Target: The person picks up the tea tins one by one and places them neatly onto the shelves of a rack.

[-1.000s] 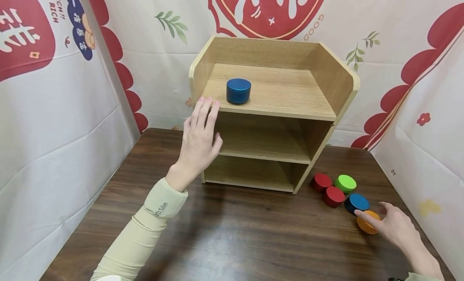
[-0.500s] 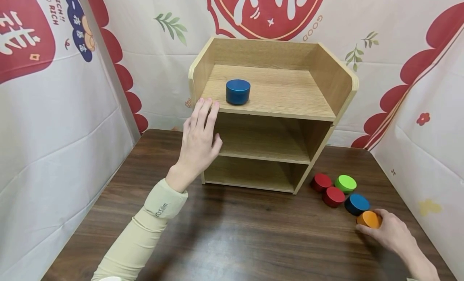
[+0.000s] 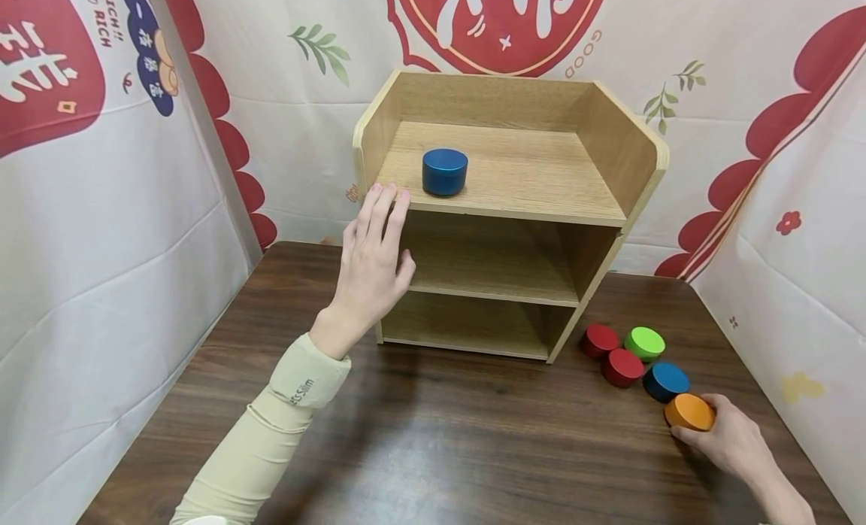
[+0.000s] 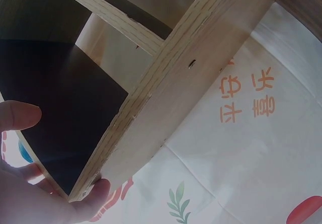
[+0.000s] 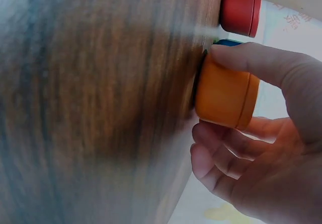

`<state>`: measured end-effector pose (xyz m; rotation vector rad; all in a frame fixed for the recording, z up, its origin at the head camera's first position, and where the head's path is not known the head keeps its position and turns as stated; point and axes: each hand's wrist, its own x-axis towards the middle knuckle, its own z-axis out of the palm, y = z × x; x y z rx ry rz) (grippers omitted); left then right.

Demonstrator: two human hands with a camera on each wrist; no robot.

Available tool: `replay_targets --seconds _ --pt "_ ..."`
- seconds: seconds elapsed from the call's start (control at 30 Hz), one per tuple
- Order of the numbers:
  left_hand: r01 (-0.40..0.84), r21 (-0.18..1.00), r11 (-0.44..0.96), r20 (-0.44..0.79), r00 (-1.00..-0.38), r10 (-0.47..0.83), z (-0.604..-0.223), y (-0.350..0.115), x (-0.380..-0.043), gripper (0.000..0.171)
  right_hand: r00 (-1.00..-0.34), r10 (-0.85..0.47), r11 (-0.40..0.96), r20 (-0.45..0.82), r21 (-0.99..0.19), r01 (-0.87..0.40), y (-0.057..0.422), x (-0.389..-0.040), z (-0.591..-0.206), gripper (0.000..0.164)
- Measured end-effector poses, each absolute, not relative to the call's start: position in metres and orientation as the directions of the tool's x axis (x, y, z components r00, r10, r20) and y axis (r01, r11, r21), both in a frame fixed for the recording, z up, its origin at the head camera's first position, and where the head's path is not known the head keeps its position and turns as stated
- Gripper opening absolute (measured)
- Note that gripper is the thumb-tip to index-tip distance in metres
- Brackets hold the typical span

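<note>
In the head view, my right hand (image 3: 734, 438) grips an orange round tin (image 3: 688, 412) at the table's right side. The right wrist view shows the thumb on one side of the orange tin (image 5: 224, 90) and fingers on the other, its base close to the tabletop. My left hand (image 3: 368, 265) rests at the front left edge of a wooden shelf unit (image 3: 501, 211), fingers extended toward the top board. In the left wrist view its fingertips (image 4: 98, 191) touch the corner of the side panel. A blue tin (image 3: 444, 173) stands on the top board near that hand.
Beside the shelf's right foot stand two red tins, one nearer (image 3: 622, 367) and one farther (image 3: 600, 340), a green tin (image 3: 645, 344) and another blue tin (image 3: 666, 381) near the orange one. Printed cloth walls (image 3: 798, 284) close in the dark wooden table (image 3: 419, 442).
My right hand has closed around the orange tin, which now sits slightly tilted in its grasp. The left hand stays at the shelf's edge.
</note>
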<state>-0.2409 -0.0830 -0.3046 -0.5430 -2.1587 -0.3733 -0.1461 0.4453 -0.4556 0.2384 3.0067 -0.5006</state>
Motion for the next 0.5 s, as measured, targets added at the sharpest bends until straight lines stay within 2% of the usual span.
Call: replay_targets --seconds 0.5 --pt "0.497 0.071 0.865 0.804 -0.542 0.244 -0.304 -0.083 -0.241 0.075 -0.985 0.172 0.922 0.012 -0.355 0.156 0.438 -0.143 -0.444 0.09"
